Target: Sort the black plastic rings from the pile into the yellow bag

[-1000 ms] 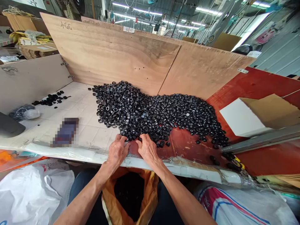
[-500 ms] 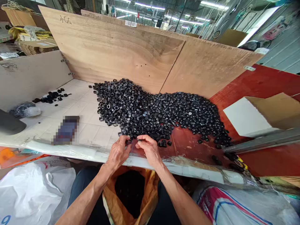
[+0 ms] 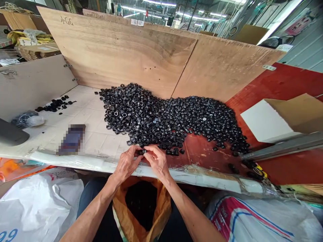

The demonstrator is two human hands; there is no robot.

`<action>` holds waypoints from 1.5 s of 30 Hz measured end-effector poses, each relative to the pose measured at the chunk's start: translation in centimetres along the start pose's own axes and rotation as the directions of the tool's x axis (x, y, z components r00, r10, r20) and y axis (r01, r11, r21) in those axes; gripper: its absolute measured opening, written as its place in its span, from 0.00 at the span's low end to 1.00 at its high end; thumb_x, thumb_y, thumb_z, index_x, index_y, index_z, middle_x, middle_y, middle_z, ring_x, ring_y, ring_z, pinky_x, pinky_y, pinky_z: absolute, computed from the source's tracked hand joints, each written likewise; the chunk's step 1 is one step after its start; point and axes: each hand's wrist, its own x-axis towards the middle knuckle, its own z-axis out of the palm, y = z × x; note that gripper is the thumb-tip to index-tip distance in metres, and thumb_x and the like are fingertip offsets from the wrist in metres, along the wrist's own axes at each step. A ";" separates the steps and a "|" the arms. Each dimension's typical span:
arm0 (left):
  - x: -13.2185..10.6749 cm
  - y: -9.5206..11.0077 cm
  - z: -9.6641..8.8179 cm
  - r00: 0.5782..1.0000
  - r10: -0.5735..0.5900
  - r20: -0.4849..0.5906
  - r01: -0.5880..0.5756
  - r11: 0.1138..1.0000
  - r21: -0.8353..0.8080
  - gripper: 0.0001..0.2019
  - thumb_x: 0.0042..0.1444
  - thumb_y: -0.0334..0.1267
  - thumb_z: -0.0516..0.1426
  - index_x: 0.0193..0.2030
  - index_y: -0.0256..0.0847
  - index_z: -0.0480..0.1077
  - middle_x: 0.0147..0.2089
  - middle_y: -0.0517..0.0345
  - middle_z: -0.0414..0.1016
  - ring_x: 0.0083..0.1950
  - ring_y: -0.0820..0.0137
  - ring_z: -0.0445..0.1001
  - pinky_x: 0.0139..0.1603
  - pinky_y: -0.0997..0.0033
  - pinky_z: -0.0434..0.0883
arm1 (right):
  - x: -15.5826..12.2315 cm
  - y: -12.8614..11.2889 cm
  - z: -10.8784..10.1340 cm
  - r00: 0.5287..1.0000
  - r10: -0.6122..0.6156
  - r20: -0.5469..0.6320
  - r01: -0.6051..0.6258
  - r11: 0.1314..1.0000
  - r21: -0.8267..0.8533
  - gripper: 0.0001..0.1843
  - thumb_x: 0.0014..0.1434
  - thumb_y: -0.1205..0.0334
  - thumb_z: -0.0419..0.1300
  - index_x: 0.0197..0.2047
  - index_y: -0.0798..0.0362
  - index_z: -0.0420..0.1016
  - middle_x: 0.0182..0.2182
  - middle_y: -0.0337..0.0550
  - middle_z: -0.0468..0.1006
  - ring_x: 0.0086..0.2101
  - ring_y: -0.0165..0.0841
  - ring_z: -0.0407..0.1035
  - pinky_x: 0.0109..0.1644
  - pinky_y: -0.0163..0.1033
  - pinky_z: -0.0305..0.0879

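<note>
One small black piece [image 3: 142,152], perhaps two together, sits pinched between the fingertips of left hand [image 3: 127,163] and right hand [image 3: 157,162], presumably for fine control. Heap of black rings [image 3: 128,109] lies just beyond both hands, likely for short reach. Worktop [image 3: 92,116] is pale to their left, red to their right; plywood panel [image 3: 126,55] behind, strip lights [image 3: 160,3] beyond.

plywood panel [image 3: 116,50], carton [image 3: 267,121], white sack [image 3: 40,208]

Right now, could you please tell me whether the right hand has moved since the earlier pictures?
Yes: judged against the board's seam, the right hand has shifted slightly left, closer to the left hand.
</note>
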 end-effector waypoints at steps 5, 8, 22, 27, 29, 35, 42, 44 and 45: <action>-0.2 0.0 -0.3 1.000 0.005 0.006 -0.004 0.990 -0.143 0.11 0.65 0.37 0.62 0.53 0.45 0.71 0.49 0.57 0.85 0.45 0.66 0.86 0.50 0.65 0.83 | -0.2 0.3 0.1 0.999 -0.036 0.012 0.037 0.996 -0.078 0.10 0.64 0.62 0.64 0.47 0.49 0.84 0.45 0.46 0.84 0.41 0.37 0.79 0.46 0.41 0.77; -0.2 0.0 -0.5 1.000 0.022 -0.013 -0.024 0.982 -0.187 0.11 0.65 0.39 0.63 0.52 0.44 0.72 0.48 0.56 0.85 0.42 0.67 0.86 0.48 0.66 0.84 | -0.2 0.2 0.0 0.999 -0.047 0.028 0.049 0.994 -0.093 0.11 0.65 0.62 0.64 0.48 0.49 0.85 0.45 0.47 0.84 0.42 0.38 0.80 0.46 0.41 0.77; 0.0 0.1 -1.0 0.953 0.297 -0.062 -0.303 0.944 -0.133 0.07 0.70 0.39 0.61 0.51 0.43 0.79 0.49 0.51 0.85 0.52 0.64 0.84 0.56 0.63 0.82 | 0.5 -0.4 0.4 0.996 -0.087 -0.014 0.080 0.957 -0.278 0.20 0.67 0.53 0.62 0.25 0.50 0.72 0.24 0.39 0.75 0.26 0.31 0.68 0.34 0.36 0.67; 0.2 -0.2 -0.8 0.956 0.282 -0.081 -0.292 0.941 -0.171 0.09 0.70 0.42 0.61 0.51 0.43 0.80 0.48 0.50 0.85 0.50 0.63 0.84 0.54 0.63 0.83 | 0.0 -0.4 0.4 0.999 0.026 -0.033 -0.029 0.992 -0.121 0.12 0.64 0.51 0.64 0.43 0.51 0.79 0.31 0.41 0.80 0.28 0.32 0.73 0.32 0.35 0.71; 0.2 -0.5 -0.7 0.954 0.268 -0.131 -0.288 0.943 -0.169 0.11 0.69 0.44 0.62 0.51 0.43 0.80 0.47 0.50 0.85 0.49 0.63 0.85 0.52 0.63 0.83 | -0.3 -0.5 0.2 1.000 0.010 0.009 -0.009 0.996 -0.085 0.13 0.64 0.53 0.64 0.48 0.50 0.80 0.36 0.44 0.82 0.32 0.33 0.76 0.35 0.36 0.74; 0.0 -0.3 -0.9 0.972 0.221 -0.078 -0.232 0.953 -0.195 0.12 0.69 0.47 0.61 0.50 0.43 0.81 0.48 0.50 0.85 0.51 0.62 0.84 0.55 0.60 0.82 | -0.1 -1.2 0.0 0.994 0.100 0.046 -0.088 0.974 -0.209 0.21 0.67 0.48 0.60 0.26 0.51 0.72 0.20 0.36 0.70 0.21 0.28 0.62 0.27 0.34 0.60; 0.0 -0.4 -0.8 0.979 0.172 -0.111 -0.191 0.960 -0.203 0.12 0.68 0.47 0.62 0.50 0.43 0.81 0.48 0.49 0.85 0.51 0.61 0.85 0.56 0.59 0.83 | -0.1 -1.7 0.2 0.998 0.060 -0.002 -0.060 0.986 -0.156 0.15 0.66 0.48 0.60 0.36 0.50 0.77 0.25 0.37 0.75 0.25 0.31 0.68 0.33 0.36 0.66; -0.1 -0.5 -0.8 0.983 0.153 -0.105 -0.172 0.964 -0.201 0.11 0.68 0.45 0.63 0.50 0.43 0.81 0.49 0.49 0.85 0.51 0.61 0.85 0.55 0.59 0.83 | -0.3 -1.7 0.1 0.995 0.089 0.039 -0.084 0.989 -0.122 0.15 0.66 0.48 0.59 0.37 0.51 0.78 0.27 0.39 0.77 0.26 0.32 0.70 0.32 0.36 0.67; -0.1 -0.5 -0.8 0.984 0.144 -0.103 -0.162 0.966 -0.202 0.11 0.68 0.45 0.63 0.50 0.43 0.81 0.50 0.50 0.85 0.51 0.61 0.85 0.55 0.59 0.83 | -0.3 -1.6 0.0 0.993 0.107 0.051 -0.099 0.987 -0.127 0.18 0.67 0.48 0.58 0.32 0.51 0.78 0.24 0.39 0.75 0.24 0.32 0.69 0.31 0.36 0.66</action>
